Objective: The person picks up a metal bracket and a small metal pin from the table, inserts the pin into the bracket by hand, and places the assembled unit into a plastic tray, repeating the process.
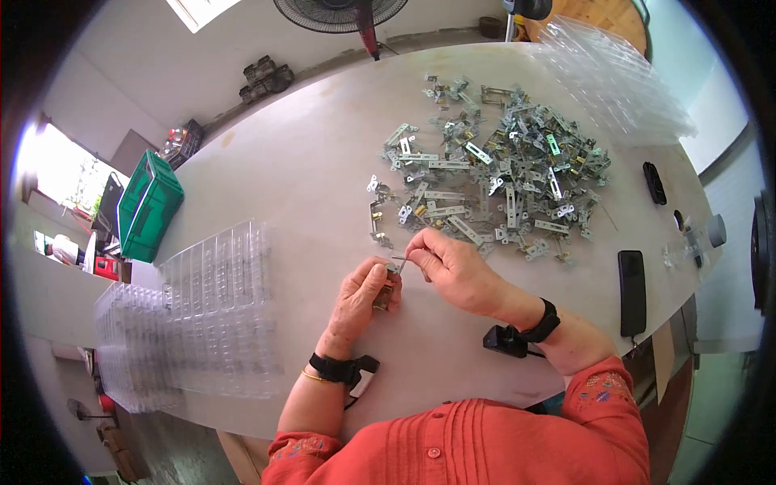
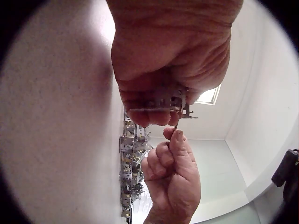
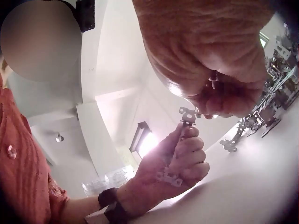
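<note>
My left hand (image 1: 354, 301) grips a stamped metal bracket (image 3: 188, 115) with its fingers wrapped round the middle. In the right wrist view the bracket's flat ends with holes stick out above and below the fist. Thumb and fingertips of my right hand (image 1: 459, 273) pinch a thin metal rod (image 1: 398, 258) at the bracket's upper end. Seen from the left wrist, the right fingertips sit right at the bracket's edge. Much of the bracket is hidden inside the left palm. Both hands are above the near middle of the table.
A heap of similar metal brackets (image 1: 511, 206) spreads beyond the right hand. Clear plastic trays (image 1: 214, 315) are at the left, clear plastic sheets (image 1: 618, 81) at the far right. A green crate (image 1: 151, 206) stands at the left edge; a black phone (image 1: 632, 293) lies at the right.
</note>
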`<state>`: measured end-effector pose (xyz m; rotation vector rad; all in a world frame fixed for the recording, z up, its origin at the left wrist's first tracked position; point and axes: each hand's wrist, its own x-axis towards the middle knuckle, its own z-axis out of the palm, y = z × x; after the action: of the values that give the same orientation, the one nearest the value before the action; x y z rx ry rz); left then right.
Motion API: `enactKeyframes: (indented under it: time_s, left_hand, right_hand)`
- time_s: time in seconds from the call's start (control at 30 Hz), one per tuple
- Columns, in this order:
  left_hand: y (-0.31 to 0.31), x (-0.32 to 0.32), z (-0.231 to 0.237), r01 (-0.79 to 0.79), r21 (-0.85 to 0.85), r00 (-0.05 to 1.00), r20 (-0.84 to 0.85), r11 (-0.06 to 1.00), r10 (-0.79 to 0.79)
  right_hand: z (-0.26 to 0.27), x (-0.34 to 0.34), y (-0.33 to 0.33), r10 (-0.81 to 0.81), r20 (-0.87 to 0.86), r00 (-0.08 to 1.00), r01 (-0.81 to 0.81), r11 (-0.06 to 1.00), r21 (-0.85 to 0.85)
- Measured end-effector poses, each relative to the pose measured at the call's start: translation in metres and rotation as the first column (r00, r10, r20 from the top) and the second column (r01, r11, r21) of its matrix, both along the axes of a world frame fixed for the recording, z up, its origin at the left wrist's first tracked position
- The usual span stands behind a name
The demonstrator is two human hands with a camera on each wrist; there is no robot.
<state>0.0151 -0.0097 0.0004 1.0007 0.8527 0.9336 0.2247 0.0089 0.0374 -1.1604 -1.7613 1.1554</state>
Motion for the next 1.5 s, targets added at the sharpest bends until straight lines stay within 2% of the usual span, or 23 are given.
enactKeyframes:
  time_s: [0.07,0.1,0.17,0.27,0.4,0.47,0.57,0.7,0.77,0.8,0.87,0.9,0.97,1.0,1.07,1.1,1.17,1.3,1.37,1.5]
  left_hand:
    - [-0.001,0.001,0.003,-0.04,-0.05,0.998,-0.043,0.998,0.037]
    - [-0.001,0.001,0.002,-0.041,-0.051,0.998,-0.043,0.998,0.039]
    - [-0.001,0.001,0.002,-0.013,-0.021,0.998,-0.066,1.0,0.012]
    - [-0.002,0.0,0.0,0.048,0.006,0.993,-0.108,0.999,-0.047]
    - [-0.001,-0.003,0.001,0.08,0.003,0.993,-0.093,0.997,-0.08]
    - [0.0,-0.005,-0.002,0.142,0.05,0.986,-0.098,0.989,-0.137]
    - [-0.002,-0.001,0.003,0.127,0.057,0.986,-0.111,0.99,-0.121]
    - [-0.002,-0.001,0.006,0.151,0.082,0.982,-0.129,0.985,-0.139]
    - [-0.001,-0.004,0.008,0.267,0.08,0.946,-0.214,0.96,-0.245]
    - [-0.002,-0.003,0.008,0.267,0.08,0.946,-0.211,0.96,-0.246]
    - [-0.003,-0.001,0.007,0.202,0.074,0.961,-0.207,0.977,-0.183]
    - [-0.003,-0.001,0.005,0.203,0.074,0.962,-0.203,0.976,-0.184]
    - [-0.002,0.0,0.001,0.053,0.131,0.991,-0.126,0.99,-0.037]
    - [-0.001,0.0,-0.001,0.053,0.133,0.992,-0.124,0.99,-0.037]
    - [0.0,-0.001,-0.004,-0.004,0.153,0.992,-0.12,0.988,0.023]
    - [0.001,-0.002,-0.004,-0.005,0.154,0.992,-0.12,0.988,0.024]
    - [0.001,-0.002,-0.005,0.003,0.18,0.981,-0.19,0.984,0.032]
    - [-0.001,-0.002,-0.002,0.036,0.201,0.965,-0.262,0.979,0.018]
    - [-0.002,0.0,0.0,-0.006,0.135,0.987,-0.161,0.991,0.028]
    - [0.0,0.002,-0.001,-0.038,0.065,0.999,-0.023,0.997,0.04]
  right_hand:
    - [-0.006,0.0,0.002,0.012,-0.099,0.995,-0.026,0.99,-0.141]
    - [-0.007,0.0,0.002,0.013,-0.099,0.995,-0.027,0.989,-0.142]
    - [-0.007,0.0,0.003,0.042,-0.251,0.967,-0.116,0.95,-0.291]
    - [-0.003,0.001,0.003,0.071,-0.273,0.959,-0.172,0.916,-0.363]
    - [-0.009,0.001,0.006,0.078,-0.294,0.953,-0.188,0.911,-0.368]
    - [-0.006,0.002,0.007,0.123,-0.245,0.962,-0.214,0.894,-0.393]
    - [-0.004,0.002,0.007,0.134,-0.21,0.968,-0.212,0.887,-0.411]
    - [-0.006,0.004,0.006,0.159,-0.196,0.968,-0.221,0.91,-0.351]
    - [-0.001,0.003,0.005,0.193,-0.179,0.965,-0.238,0.931,-0.278]
    - [-0.001,0.003,0.004,0.192,-0.177,0.965,-0.236,0.931,-0.279]
    - [-0.002,0.001,0.003,0.115,-0.184,0.976,-0.135,0.986,-0.097]
    - [-0.002,0.0,0.003,0.114,-0.179,0.977,-0.133,0.986,-0.098]
    - [-0.003,0.0,0.005,0.032,-0.245,0.969,-0.03,0.999,0.011]
    - [-0.001,0.001,0.005,0.032,-0.243,0.969,-0.03,0.999,0.013]
    - [0.004,0.003,0.005,0.065,-0.232,0.971,-0.099,0.985,-0.141]
    - [0.004,0.002,0.004,0.066,-0.231,0.971,-0.1,0.985,-0.14]
    - [0.003,-0.002,0.0,0.055,-0.221,0.974,-0.114,0.957,-0.267]
    - [-0.001,-0.001,0.001,0.079,-0.172,0.982,-0.116,0.969,-0.218]
    - [0.002,0.0,0.002,0.101,-0.091,0.991,-0.115,0.978,-0.174]
    - [0.004,-0.001,0.002,0.05,-0.104,0.993,-0.059,0.994,-0.091]
